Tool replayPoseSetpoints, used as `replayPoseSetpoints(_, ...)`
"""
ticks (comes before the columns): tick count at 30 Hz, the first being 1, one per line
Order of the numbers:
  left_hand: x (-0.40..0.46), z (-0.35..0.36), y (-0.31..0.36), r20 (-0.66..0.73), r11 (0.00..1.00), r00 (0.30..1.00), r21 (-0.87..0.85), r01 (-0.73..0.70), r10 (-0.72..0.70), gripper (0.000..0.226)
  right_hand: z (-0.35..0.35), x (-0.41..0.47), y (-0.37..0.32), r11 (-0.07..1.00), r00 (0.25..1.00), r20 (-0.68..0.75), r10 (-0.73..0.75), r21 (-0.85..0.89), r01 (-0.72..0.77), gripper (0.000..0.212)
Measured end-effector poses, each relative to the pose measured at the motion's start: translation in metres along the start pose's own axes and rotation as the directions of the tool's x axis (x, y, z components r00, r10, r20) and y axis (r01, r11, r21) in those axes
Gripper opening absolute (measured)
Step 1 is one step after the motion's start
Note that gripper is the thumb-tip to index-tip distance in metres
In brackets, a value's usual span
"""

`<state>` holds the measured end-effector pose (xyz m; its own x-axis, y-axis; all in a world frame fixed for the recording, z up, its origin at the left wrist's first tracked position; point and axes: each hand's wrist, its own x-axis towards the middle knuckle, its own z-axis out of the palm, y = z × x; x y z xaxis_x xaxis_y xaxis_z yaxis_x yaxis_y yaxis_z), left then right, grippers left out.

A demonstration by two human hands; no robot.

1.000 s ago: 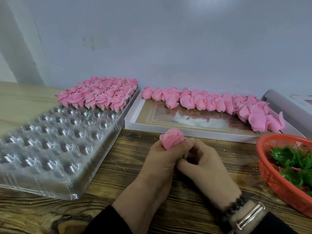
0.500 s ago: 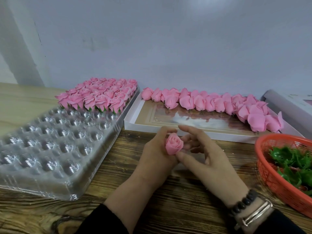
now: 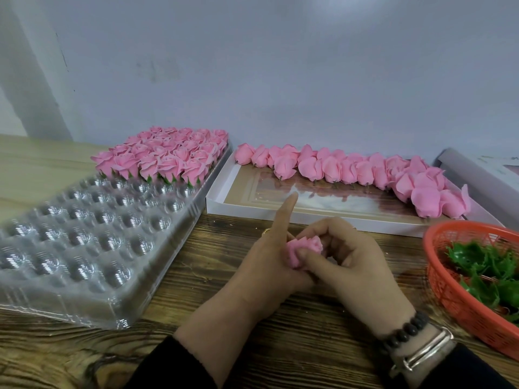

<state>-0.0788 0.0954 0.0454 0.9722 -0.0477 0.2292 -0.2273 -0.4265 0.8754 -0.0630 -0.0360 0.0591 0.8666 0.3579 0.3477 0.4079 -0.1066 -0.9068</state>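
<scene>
Nearest you, above the dark-grained bench [image 3: 280,346], both hands meet on one pink rose head [image 3: 306,248]. Your left hand [image 3: 261,268] cradles it with the lower fingers curled beneath and the index finger [image 3: 285,214] standing straight up. Your right hand [image 3: 359,268], with a bead bracelet [image 3: 407,329] and a metal band [image 3: 429,352] at the wrist, pinches it, thumb pressed on the petals and fingers curled over the far side. The bloom is held clear of the bench between the two hands; whether a green base is fitted yet is hidden by them. To your right stands an orange basket [image 3: 449,290] of green calyx pieces [image 3: 483,262]. To your left lies the clear blister tray [image 3: 84,248], its near cells unfilled; only the far rows carry finished roses [image 3: 165,158], green bases showing beneath them. On this evidence the work appears less than half done: this bloom is in hand, and most cells await filling. Beyond your hands a shallow white box [image 3: 222,203] holds loose rose heads [image 3: 351,169] in a row along its far edge, heaped at the right end, which are the stock left to process. Nothing lies between your hands and the open cells, but the box rim sits just behind your raised finger and the basket crowds your right. A grey carton [image 3: 477,175] rests at far right against the pale wall [image 3: 280,80].
</scene>
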Motion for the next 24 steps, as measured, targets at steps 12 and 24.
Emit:
replayPoseSetpoints(12,0.0002,-0.0048,0.0032,0.021,0.973,0.988,-0.168,0.156,-0.155,0.062,-0.0067,0.0059,0.0076,0.985,0.990,-0.136,0.042,0.172,-0.018,0.020)
replayPoseSetpoints(24,-0.0009,-0.0057,0.0058,-0.035,0.977,0.988,-0.156,0.146,-0.153,0.029,-0.0090,0.0044,0.0025,0.986,0.973,-0.229,-0.027,0.153,0.063,0.015)
